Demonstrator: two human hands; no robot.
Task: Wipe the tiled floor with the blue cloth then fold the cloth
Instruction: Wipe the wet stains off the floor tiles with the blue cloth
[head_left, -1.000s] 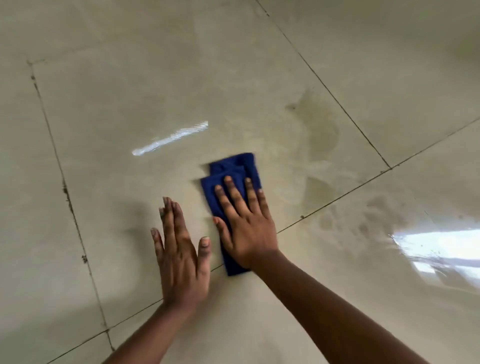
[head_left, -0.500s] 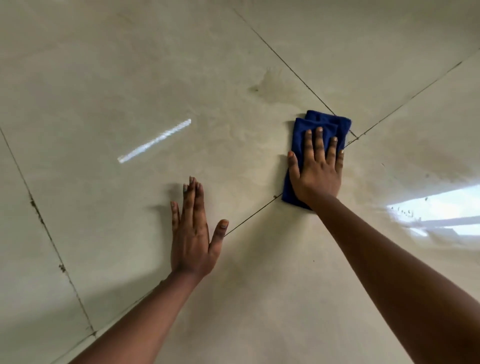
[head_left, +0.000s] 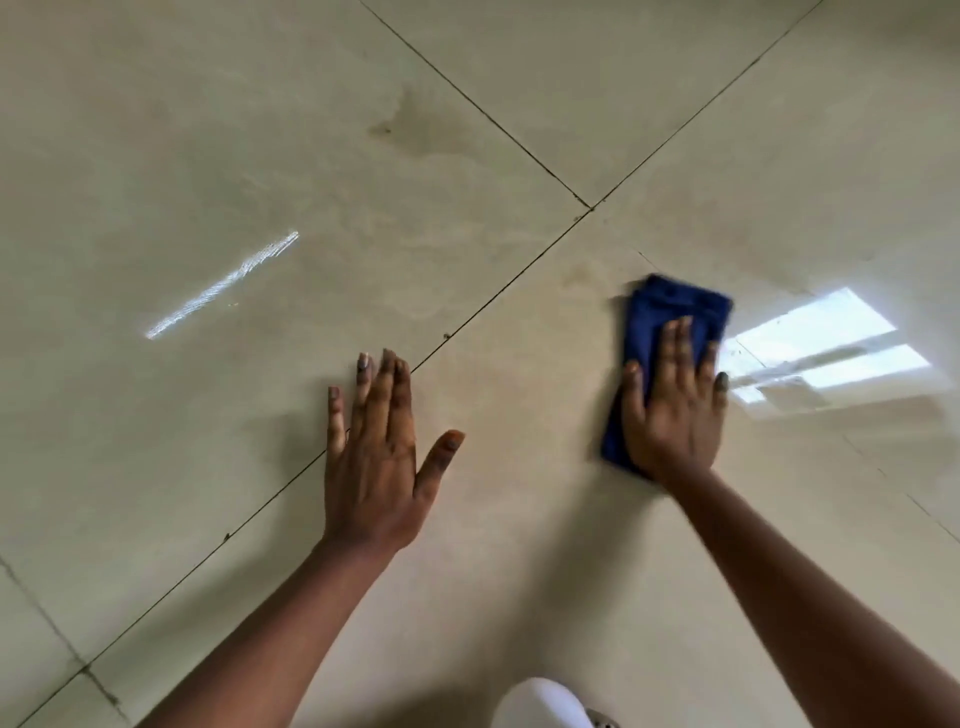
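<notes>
One blue cloth (head_left: 670, 322), folded into a narrow oblong, lies flat on the tiled floor (head_left: 519, 519); its long axis runs from near the person up and away, leaning slightly right. The right hand (head_left: 672, 410) presses down on its nearer half, palm flat, fingers spread and extended, gripping nothing. The left hand (head_left: 374, 462) rests flat and released on bare tile, well apart to the cloth's left, across a grout line (head_left: 493, 296). A bright window reflection (head_left: 831, 348) gleams just right of the cloth.
</notes>
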